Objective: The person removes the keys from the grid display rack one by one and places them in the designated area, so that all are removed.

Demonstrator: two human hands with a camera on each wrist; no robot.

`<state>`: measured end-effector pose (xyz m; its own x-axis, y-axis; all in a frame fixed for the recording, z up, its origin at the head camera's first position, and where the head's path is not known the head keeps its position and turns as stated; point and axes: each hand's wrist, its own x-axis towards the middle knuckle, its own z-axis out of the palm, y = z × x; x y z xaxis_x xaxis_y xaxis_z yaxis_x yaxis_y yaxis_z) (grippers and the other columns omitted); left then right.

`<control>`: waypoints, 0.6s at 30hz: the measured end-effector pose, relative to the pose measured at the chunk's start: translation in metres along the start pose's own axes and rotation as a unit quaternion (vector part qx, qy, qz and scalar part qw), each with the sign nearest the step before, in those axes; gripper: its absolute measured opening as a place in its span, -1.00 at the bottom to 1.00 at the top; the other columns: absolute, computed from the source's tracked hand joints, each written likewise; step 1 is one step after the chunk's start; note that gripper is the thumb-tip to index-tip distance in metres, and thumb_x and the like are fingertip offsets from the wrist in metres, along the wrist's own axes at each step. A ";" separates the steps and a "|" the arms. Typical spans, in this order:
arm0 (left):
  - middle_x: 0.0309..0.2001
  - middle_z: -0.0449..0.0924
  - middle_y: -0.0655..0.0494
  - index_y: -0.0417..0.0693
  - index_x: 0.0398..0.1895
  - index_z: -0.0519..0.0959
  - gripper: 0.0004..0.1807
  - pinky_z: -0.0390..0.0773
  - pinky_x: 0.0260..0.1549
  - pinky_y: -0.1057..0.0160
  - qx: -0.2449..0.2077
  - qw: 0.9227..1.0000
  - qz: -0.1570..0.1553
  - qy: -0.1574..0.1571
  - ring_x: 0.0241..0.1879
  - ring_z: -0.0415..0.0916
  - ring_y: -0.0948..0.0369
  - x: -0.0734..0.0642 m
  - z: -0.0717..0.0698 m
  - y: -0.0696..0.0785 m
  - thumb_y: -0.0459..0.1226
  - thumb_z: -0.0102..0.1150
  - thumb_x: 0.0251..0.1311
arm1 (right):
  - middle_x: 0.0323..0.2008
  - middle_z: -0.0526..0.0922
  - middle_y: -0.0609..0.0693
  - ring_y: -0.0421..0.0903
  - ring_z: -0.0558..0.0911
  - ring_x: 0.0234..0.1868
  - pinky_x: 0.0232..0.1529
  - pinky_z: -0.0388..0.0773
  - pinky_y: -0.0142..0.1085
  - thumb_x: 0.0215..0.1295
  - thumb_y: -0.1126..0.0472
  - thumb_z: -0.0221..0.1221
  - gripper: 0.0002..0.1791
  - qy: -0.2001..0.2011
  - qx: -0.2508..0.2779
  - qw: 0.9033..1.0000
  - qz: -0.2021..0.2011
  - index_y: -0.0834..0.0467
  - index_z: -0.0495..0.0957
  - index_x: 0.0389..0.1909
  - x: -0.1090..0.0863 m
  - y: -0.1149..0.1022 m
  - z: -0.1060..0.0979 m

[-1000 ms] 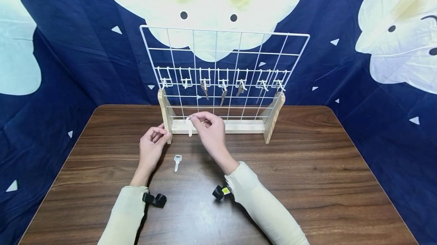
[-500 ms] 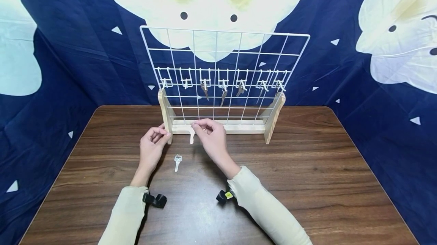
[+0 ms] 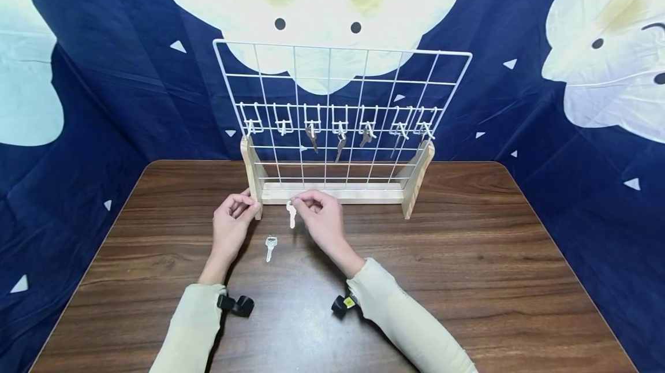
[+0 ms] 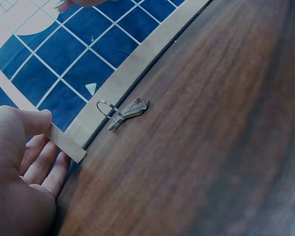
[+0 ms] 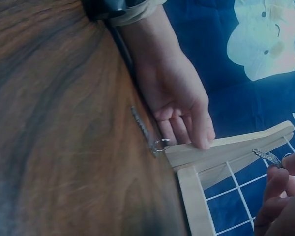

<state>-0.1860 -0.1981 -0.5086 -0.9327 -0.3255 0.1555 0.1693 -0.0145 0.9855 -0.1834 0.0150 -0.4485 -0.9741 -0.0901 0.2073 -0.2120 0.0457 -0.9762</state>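
Silver metal key with a flat head and a toothed blade (image 3: 292, 215), blade pointing down, is in the air above the back part of the desk, left of its middle. The right hand's grip (image 3: 322, 217) is pinching it by the top between thumb and fingers, just in front of the rack's pale wooden base board (image 3: 358, 194); the right wrist view shows the same hold.

The left hand's grip (image 3: 236, 214) clasps the lower front end of the rack's pale wooden left upright (image 3: 251, 171), thumb on the front edge, fingers curled behind. Beside this hand, nearer the front edge of the desk than the rack, lies a second silver metal key on a round wire ring (image 4: 130, 113).

The rack, a white wire grid (image 3: 329, 78) between that upright and a matching right upright (image 3: 418, 174), stands near the back edge of the brown wood-grain desk (image 3: 499, 257). Along the grid runs a row of seven white metal hooks (image 3: 340, 127); dull metal keys (image 3: 340, 148) hang at the third to sixth hooks from the left.

Cream sleeves (image 3: 410, 327) cover the forearms, with black devices (image 3: 239, 305) at the wrists. Behind the desk hangs dark blue cloth (image 3: 124, 84) printed with white clouds (image 3: 322, 12).
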 end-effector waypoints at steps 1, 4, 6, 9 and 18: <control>0.39 0.58 -0.41 -0.63 -0.12 0.49 -0.83 0.66 0.18 0.51 -0.001 1.000 0.000 -0.001 0.10 0.69 0.52 0.000 0.000 0.000 -0.61 0.30 0.43 | -0.42 0.74 -0.09 -0.35 0.39 -0.59 -0.57 0.34 -0.55 0.41 0.37 0.38 -0.90 -0.001 -0.006 1.000 0.004 0.35 0.81 -0.19 -0.001 0.001 0.000; 0.40 0.57 -0.43 -0.63 -0.12 0.49 -0.83 0.66 0.19 0.51 -0.005 1.000 0.000 -0.002 0.09 0.69 0.53 0.000 0.000 0.000 -0.61 0.29 0.43 | -0.46 0.69 -0.16 -0.36 0.40 -0.58 -0.55 0.36 -0.55 0.40 0.37 0.39 -0.91 -0.001 -0.014 1.000 0.013 0.33 0.81 -0.19 -0.002 0.005 0.000; 0.40 0.57 -0.43 -0.63 -0.12 0.48 -0.83 0.65 0.19 0.51 -0.006 1.000 0.000 -0.003 0.09 0.69 0.53 0.000 0.000 0.000 -0.61 0.29 0.43 | -0.47 0.69 -0.14 -0.36 0.39 -0.58 -0.55 0.36 -0.55 0.40 0.37 0.40 -0.92 0.001 -0.016 1.000 0.014 0.33 0.81 -0.21 -0.004 0.008 0.000; 0.39 0.58 -0.41 -0.63 -0.11 0.48 -0.82 0.65 0.19 0.52 -0.004 1.000 0.001 -0.004 0.10 0.69 0.53 0.000 0.000 0.001 -0.61 0.29 0.43 | -0.46 0.71 -0.05 -0.37 0.40 -0.56 -0.52 0.35 -0.56 0.38 0.38 0.42 -0.93 0.003 -0.017 1.000 0.012 0.34 0.81 -0.22 -0.005 0.012 0.001; 0.40 0.58 -0.41 -0.63 -0.10 0.48 -0.82 0.65 0.21 0.50 -0.004 1.000 0.001 -0.004 0.11 0.68 0.52 -0.001 0.000 0.001 -0.61 0.29 0.43 | -0.46 0.73 -0.07 -0.39 0.45 -0.54 -0.50 0.36 -0.58 0.36 0.35 0.42 -0.93 -0.003 -0.042 0.999 0.024 0.30 0.83 -0.23 -0.009 0.026 0.005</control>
<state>-0.1846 -0.1980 -0.5074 -0.9348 -0.3180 0.1581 0.1741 -0.0223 0.9845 -0.1794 0.0122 -0.4758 -0.9829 -0.0926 0.1594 -0.1709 0.1338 -0.9762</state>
